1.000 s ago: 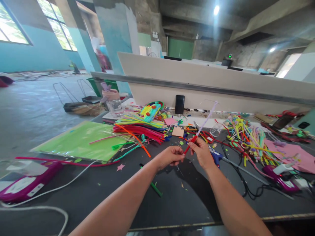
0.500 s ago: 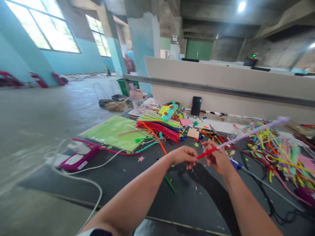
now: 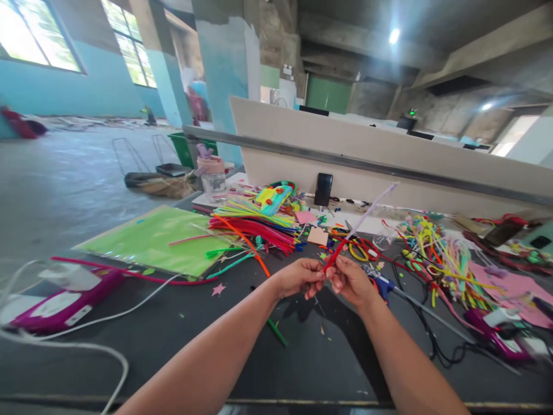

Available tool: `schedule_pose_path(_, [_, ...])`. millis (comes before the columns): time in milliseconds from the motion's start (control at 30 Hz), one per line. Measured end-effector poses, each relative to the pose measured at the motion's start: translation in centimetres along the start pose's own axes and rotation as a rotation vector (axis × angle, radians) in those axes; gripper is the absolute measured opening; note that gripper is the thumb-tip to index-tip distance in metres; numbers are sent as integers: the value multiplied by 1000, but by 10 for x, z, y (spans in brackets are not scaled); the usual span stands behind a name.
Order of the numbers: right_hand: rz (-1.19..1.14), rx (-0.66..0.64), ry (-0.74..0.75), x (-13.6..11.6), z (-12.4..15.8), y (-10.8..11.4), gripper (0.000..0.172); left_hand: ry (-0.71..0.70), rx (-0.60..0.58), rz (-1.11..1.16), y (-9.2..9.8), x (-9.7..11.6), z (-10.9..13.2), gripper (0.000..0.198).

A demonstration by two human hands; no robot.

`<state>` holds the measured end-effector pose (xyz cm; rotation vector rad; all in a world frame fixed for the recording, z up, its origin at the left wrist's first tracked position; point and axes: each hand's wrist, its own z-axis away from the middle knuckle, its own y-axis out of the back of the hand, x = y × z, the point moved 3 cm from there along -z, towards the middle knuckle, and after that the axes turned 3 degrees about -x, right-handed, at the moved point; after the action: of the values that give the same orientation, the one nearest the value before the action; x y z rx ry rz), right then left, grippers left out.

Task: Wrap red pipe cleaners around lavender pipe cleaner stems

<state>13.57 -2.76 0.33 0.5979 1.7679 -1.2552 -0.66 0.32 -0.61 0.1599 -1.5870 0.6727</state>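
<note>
Between my two hands is a pipe cleaner [image 3: 338, 249], red at its lower part and pale purple along the upper part, which slants up to the right. My left hand [image 3: 301, 278] pinches its lower red end. Close beside it, my right hand [image 3: 349, 280] grips the red part with thumb and fingers. A green pipe cleaner [image 3: 276, 332] lies on the dark table below my left wrist. Just beyond my hands are yellow-handled scissors [image 3: 358, 251], and a blue glue gun [image 3: 383, 286] lies right of my right hand.
Bundled coloured pipe cleaners [image 3: 259, 227] lie behind my left hand, near a green sheet [image 3: 151, 239]. A tangled pile [image 3: 449, 259] sits at right. Purple power strips [image 3: 64, 302] with cables flank the table. A phone [image 3: 323, 189] leans on the white divider [image 3: 367, 155]; a bottle [image 3: 213, 176] stands left.
My right hand has come closer to my left, and the pipe cleaner now points more steeply upward. The camera view has turned to the right.
</note>
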Motion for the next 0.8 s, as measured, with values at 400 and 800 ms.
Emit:
schedule_pose_path(400, [70,30,-38,-2,3,-8,28,24,-13,19,1,-2,0,34])
schedule_pose_path(800, [488,308,91,-2,4,-2,30,28,-21,-78,-10,-2,-3,32])
